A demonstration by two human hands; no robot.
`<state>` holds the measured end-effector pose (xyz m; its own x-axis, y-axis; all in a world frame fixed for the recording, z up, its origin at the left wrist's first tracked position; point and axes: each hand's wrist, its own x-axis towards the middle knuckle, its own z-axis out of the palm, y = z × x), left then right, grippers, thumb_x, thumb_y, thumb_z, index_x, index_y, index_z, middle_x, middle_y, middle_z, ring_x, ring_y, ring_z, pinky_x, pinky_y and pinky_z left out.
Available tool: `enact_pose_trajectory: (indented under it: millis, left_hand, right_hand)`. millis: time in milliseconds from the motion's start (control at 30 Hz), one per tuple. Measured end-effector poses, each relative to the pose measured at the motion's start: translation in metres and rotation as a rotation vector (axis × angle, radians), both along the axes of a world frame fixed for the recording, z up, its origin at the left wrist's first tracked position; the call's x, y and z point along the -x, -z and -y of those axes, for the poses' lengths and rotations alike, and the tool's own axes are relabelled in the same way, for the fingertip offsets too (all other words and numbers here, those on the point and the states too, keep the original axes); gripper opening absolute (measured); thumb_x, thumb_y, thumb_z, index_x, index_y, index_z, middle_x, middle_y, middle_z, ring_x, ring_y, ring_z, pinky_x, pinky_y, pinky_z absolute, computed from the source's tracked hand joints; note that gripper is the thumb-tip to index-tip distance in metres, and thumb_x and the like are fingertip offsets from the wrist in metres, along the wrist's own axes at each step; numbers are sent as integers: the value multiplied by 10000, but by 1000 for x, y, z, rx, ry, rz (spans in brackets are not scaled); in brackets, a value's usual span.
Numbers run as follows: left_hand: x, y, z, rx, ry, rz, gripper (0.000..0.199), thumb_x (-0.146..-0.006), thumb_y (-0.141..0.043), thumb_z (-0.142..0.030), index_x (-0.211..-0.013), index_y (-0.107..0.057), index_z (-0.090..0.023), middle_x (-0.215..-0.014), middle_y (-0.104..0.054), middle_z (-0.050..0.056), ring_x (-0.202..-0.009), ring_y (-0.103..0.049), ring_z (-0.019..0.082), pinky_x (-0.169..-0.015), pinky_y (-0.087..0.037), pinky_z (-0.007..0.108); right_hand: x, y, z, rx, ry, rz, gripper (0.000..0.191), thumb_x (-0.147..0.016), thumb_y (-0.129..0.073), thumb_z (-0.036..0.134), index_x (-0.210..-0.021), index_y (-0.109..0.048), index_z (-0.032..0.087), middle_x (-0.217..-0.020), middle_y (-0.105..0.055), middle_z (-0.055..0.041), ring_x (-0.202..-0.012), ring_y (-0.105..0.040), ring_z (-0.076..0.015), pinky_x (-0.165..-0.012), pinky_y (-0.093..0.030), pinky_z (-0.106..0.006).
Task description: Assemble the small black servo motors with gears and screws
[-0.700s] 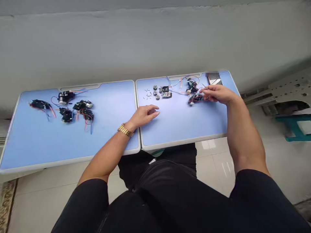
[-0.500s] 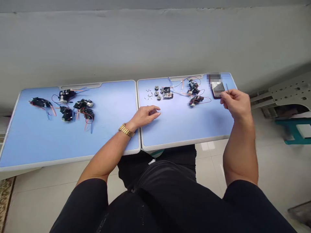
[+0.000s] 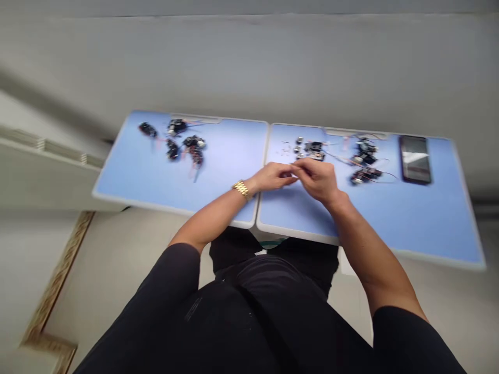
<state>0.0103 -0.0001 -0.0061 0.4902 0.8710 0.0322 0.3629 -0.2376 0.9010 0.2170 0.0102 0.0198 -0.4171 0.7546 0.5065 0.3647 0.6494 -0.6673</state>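
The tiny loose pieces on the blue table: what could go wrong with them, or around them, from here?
The tiny loose pieces lie just beyond the left hand, so a brush might scatter them. One could also slip into the seam nearby. The right hand might snag the thin wires of the black unit to its right.
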Motion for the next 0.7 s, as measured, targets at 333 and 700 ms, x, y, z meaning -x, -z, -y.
enact_pose_trajectory:
  millis: [333,700]
  left_hand:
    - [46,-22,-9,-201,-437,-62,307,-1039,-661,-353,-1252,-791,-174,-1036,-823,72,-875,-720,163,-888,-576,319]
    - [209,-68,6,55,-787,-1210,607,-904,-722,-479,-1438,-709,-189,-1451,-702,218,-1458,-493,476,-1218,-368,612]
  right_hand:
    - [-1,40,-5,49,139,-72,304,-1026,-691,437,-798,-730,240,-571,-590,38,-500,-474,-124,-566,-404,-296]
    - [13,28,5,52,62,-152,301,-1020,-671,403,-768,-718,245,-567,-551,51,-519,-434,-119,-560,-390,-294]
